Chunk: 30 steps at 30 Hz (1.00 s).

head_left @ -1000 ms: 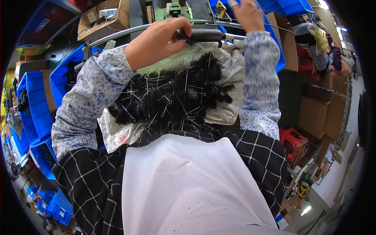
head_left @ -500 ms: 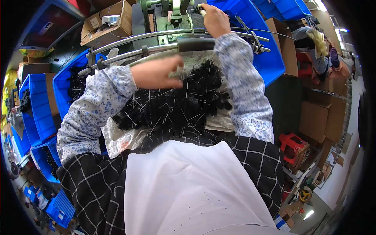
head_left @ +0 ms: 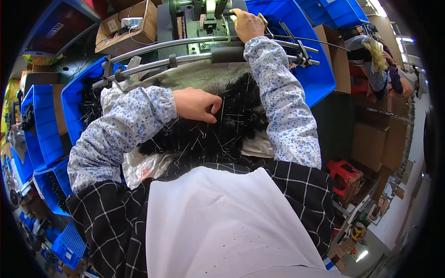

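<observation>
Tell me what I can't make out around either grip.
All in the head view:
Left grip: palm hidden by its own back; any hold unclear.
Right grip: far fingers hidden behind its own back.
Green machine: top cut off by the upper edge.
Brush pile: lower brushes buried under upper ones.

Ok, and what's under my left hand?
Under your left hand is a heap of black bristle brushes with thin wire stems. Whatever lies directly beneath the hand is covered, so I can't see it.

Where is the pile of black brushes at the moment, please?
In the head view, the pile of black brushes lies just left of centre, between the metal rails and the white apron, with the left hand at its upper left.
</observation>
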Available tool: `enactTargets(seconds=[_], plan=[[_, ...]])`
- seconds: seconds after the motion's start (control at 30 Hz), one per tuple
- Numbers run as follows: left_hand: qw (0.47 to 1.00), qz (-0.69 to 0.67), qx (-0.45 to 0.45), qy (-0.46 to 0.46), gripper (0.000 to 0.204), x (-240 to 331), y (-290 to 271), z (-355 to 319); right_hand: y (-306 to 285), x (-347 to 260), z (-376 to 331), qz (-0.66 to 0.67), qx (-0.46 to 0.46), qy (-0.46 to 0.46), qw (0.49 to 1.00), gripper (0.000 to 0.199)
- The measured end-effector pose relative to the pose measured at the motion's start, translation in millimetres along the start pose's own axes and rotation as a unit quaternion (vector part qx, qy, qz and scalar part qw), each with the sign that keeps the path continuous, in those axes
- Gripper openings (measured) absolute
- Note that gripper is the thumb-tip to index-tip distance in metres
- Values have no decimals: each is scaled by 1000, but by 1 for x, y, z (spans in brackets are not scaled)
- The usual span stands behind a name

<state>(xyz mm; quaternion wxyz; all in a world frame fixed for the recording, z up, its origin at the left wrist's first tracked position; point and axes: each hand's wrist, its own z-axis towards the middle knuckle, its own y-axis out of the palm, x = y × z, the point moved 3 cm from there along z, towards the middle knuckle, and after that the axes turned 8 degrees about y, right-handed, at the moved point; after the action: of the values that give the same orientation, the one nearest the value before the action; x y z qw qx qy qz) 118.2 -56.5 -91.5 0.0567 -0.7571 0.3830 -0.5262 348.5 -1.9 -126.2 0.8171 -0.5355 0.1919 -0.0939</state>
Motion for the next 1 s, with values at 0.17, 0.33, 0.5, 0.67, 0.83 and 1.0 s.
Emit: enactTargets(seconds=[0.17,0.33,0.5,0.67,0.83,1.0], plan=[[998,-29,42,27,23,-1,1,1,-9,-5,0,-14,24,-2,1000,25],[989,-83,105,56,21,4,-10,-11,0,-2,2,22,13,12,1000,24],[978,-139,125,93,18,9,-22,-23,15,11,12,1,9,-43,999,24],[963,-173,176,108,15,13,-31,-39,-17,10,-8,-87,80,12,993,36],[964,-173,173,103,14,9,-31,-37,-6,18,-14,-51,-10,64,997,35],[961,-142,214,102,18,12,-43,-36,-3,-5,-12,-44,14,34,998,32]])
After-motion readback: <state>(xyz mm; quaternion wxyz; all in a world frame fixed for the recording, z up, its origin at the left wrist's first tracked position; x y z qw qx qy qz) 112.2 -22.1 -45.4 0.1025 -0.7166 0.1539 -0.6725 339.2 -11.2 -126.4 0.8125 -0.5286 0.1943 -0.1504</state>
